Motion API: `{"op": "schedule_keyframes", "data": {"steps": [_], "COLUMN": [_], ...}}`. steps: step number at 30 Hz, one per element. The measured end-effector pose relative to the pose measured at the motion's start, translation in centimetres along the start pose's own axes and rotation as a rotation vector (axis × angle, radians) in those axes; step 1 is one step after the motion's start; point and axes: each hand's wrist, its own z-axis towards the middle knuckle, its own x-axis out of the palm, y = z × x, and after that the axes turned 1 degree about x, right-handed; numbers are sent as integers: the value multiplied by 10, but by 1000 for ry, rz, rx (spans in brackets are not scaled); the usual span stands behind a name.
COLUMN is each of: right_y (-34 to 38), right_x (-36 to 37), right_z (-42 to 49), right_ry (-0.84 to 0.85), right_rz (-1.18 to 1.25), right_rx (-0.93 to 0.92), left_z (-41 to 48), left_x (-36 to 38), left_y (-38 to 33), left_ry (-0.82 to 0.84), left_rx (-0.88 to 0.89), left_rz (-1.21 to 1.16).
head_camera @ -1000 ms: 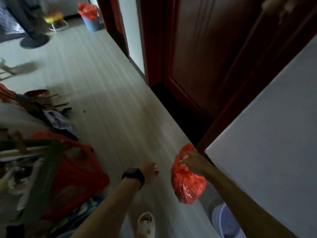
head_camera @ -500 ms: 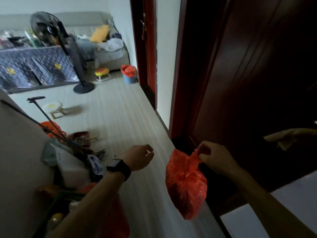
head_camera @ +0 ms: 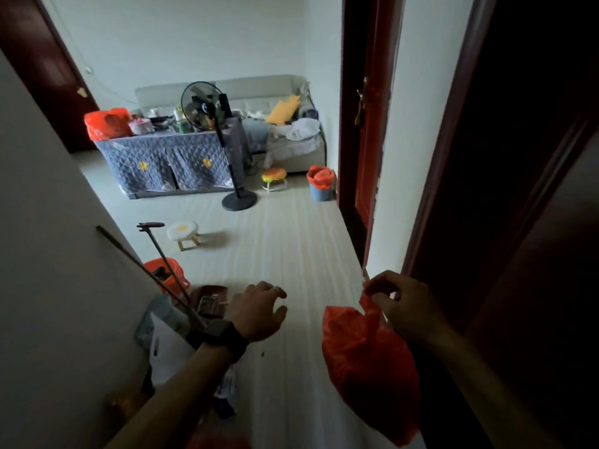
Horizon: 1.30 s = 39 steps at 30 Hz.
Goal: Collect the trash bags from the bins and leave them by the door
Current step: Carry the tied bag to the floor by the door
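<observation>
Your right grip [head_camera: 402, 306] is closed on the gathered neck of the red trash bag [head_camera: 366, 367], with thumb and fingertips pinching the twisted plastic. The bag hangs clear of the floor [head_camera: 275, 254], just in front of the dark wooden door [head_camera: 518, 189] on your right. Its long axis runs roughly top to bottom. The narrow neck points up into your fingers and the full, rounded end points down, leaning a little toward the lower right of the view. The bottom of the bag reaches almost to the frame's lower edge, and your right forearm hides its right side. The contents cannot be made out through the plastic.

Your left grip [head_camera: 259, 314] is relaxed, palm down with fingers loosely spread, and it holds nothing. It sits well apart from the bag, with a black watch [head_camera: 223, 338] on the wrist.

Far down the room a blue bin [head_camera: 321, 186] with a red liner stands on the floor against the wall beside a second doorway. Another red bag [head_camera: 105, 123] sits on the quilt-covered surface [head_camera: 168, 160], near the standing fan [head_camera: 207, 108]. An orange bag [head_camera: 165, 273] lies by the left wall among long handles and clutter. That pile is dim and partly covered by your left arm, so its items are hard to tell apart.
</observation>
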Motion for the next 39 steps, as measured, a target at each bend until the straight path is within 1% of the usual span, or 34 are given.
{"op": "schedule_keyframes", "data": {"steps": [5, 9, 11, 15, 18, 25, 29, 33, 36, 39], "right_y": [-10, -12, -13, -13, -9, 19, 29, 46, 74, 108], "right_x": [-6, -1, 15, 58, 99, 178, 235, 301, 348, 396], "right_z": [141, 235, 290, 391, 481, 652, 762, 876, 951, 1019], "right_ry": [152, 219, 249, 326, 353, 395, 446, 574, 706, 792], "right_rz": [9, 2, -13, -7, -7, 4, 28, 60, 59, 33], "right_rx": [-84, -115, -139, -133, -118, -45, -25, -53, -72, -110], "left_z": [85, 139, 176, 249, 320, 446, 534, 614, 659, 690], "left_x": [-11, -22, -29, -29, -26, -42, -53, -60, -71, -90], "left_y": [32, 64, 87, 141, 198, 301, 365, 432, 475, 520], "left_ry": [-82, -114, -144, -164, -169, -71, -71, -72, -78, -103], "left_rx": [-173, -249, -293, -349, -397, -473, -535, -653, -758, -848], "left_rz": [-32, -61, -64, -81, -127, -197, -196, -215, -247, -269]}}
